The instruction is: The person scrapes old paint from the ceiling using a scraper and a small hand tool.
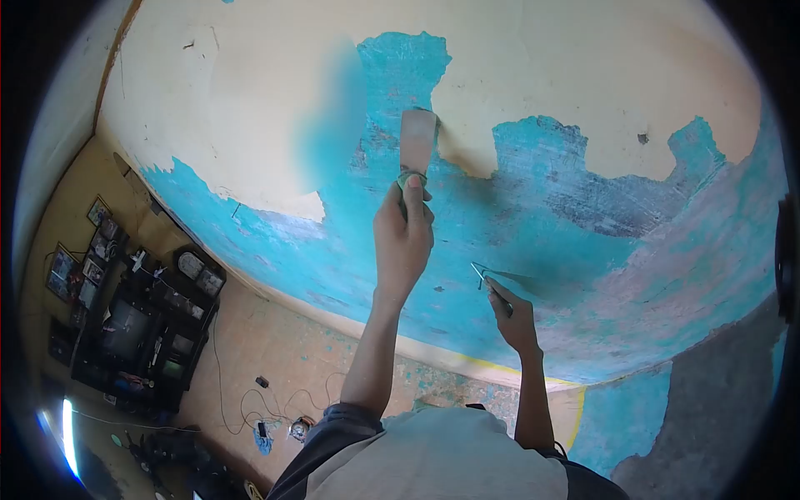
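My left hand (403, 237) is wrapped round the handle of a paint scraper (418, 140), thumb along the handle. The scraper's wide, dull blade points up and lies over the wall at the border of the bare blue patch (404, 71) and the cream paint (492, 67). Lower and to the right, my right hand (514, 322) is closed on a small thin tool (477, 273) with a pale edge, seen nearly side-on. Its tip overlaps the blue wall, and a shadow falls beside it. The fingers hide the rest of this tool.
Ragged cream edges run across the wall above a wide blue, patchy area (350, 275). Paint flakes (433, 379) litter the floor (250, 333). Cables and a small dark object (262, 382) lie there too. A dark cabinet (133, 325) with a television stands at the left.
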The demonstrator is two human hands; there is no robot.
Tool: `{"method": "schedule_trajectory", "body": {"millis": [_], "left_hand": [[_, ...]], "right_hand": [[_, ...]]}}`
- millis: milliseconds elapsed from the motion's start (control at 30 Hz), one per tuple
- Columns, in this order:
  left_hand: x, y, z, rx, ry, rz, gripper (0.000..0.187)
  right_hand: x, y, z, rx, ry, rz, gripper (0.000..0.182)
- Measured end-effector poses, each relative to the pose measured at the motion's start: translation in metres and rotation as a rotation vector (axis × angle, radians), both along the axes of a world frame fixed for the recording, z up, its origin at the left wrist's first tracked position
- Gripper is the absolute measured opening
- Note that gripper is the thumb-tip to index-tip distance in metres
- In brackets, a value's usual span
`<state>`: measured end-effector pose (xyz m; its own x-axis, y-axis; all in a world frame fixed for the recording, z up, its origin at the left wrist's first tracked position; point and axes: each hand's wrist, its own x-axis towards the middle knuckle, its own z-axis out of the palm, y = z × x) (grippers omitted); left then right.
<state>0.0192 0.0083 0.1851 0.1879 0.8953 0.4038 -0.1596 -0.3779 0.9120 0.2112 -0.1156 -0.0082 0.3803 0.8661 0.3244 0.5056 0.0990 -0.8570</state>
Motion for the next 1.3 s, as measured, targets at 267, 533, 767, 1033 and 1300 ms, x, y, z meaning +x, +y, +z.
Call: {"method": "schedule_trajectory", "body": {"millis": [267, 533, 767, 1033, 1300], "left_hand": [[0.003, -0.004, -0.006, -0.006, 0.005, 0.003, 0.048], [-0.003, 0.000, -0.015, -0.029, -0.008, -0.051, 0.049], [0.006, 0.014, 0.031, 0.093, -0.061, 0.064, 0.050], [-0.001, 0.004, -0.029, -0.015, -0.033, 0.016, 0.047], [0.001, 0.010, 0.040, 0.045, -0.033, -0.032, 0.044]], "right_hand": [[-0.001, 0.002, -0.001, -0.019, 0.008, -0.012, 0.037], [0.001, 0.001, -0.003, -0.025, -0.026, -0.014, 0.037], [-0.001, -0.002, -0.001, -0.016, -0.046, -0.007, 0.038], [0.003, -0.008, -0.006, -0.024, -0.022, -0.004, 0.038], [0.017, -0.007, -0.014, 0.040, -0.013, 0.066, 0.037]]}}
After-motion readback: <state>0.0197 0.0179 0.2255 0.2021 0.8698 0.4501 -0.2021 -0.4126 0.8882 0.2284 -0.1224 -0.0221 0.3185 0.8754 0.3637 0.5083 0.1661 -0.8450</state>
